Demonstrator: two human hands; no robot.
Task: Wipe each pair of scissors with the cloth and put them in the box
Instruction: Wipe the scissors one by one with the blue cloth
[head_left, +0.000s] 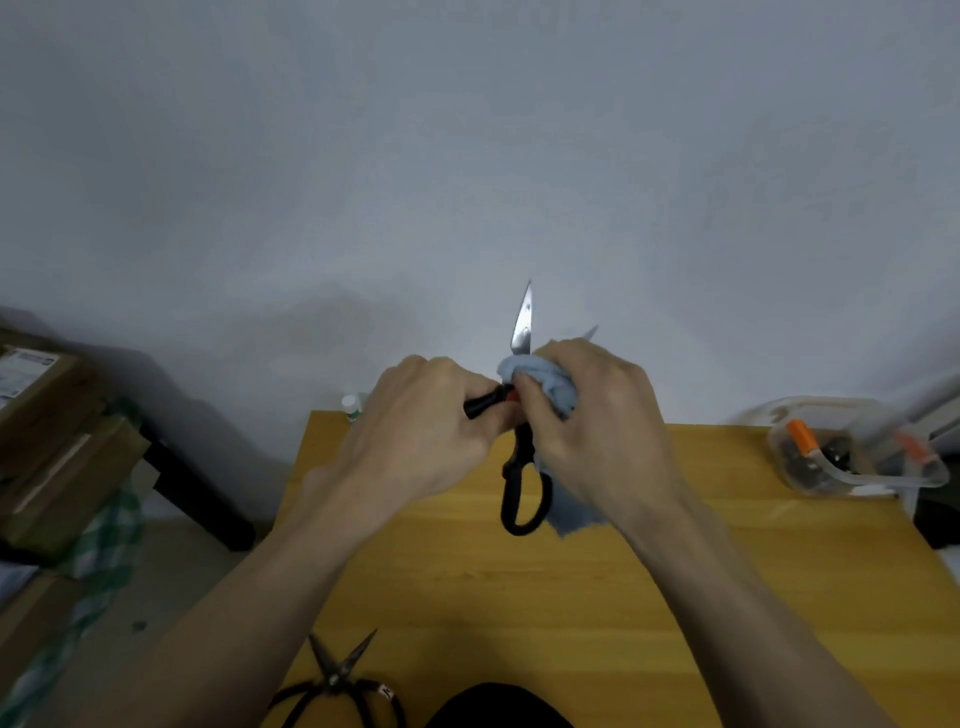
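Observation:
Black-handled scissors (522, 322) are held open above the wooden table (571, 597), one steel blade pointing up. My left hand (426, 431) grips one black handle. My right hand (597, 421) holds a bunched grey-blue cloth (545, 382) around the other blade near the pivot; only that blade's tip shows past my fingers. The second handle loop hangs down between my hands. Another pair of scissors (337, 675), dark with thin looped handles, lies open at the table's near left edge. A clear plastic box (857, 452) at the far right holds orange-handled items.
A small white bottle (352, 402) stands at the table's far left corner. Cardboard boxes (47, 441) and a green checked cloth (104, 535) lie left of the table, beside a dark furniture leg. A grey wall rises behind.

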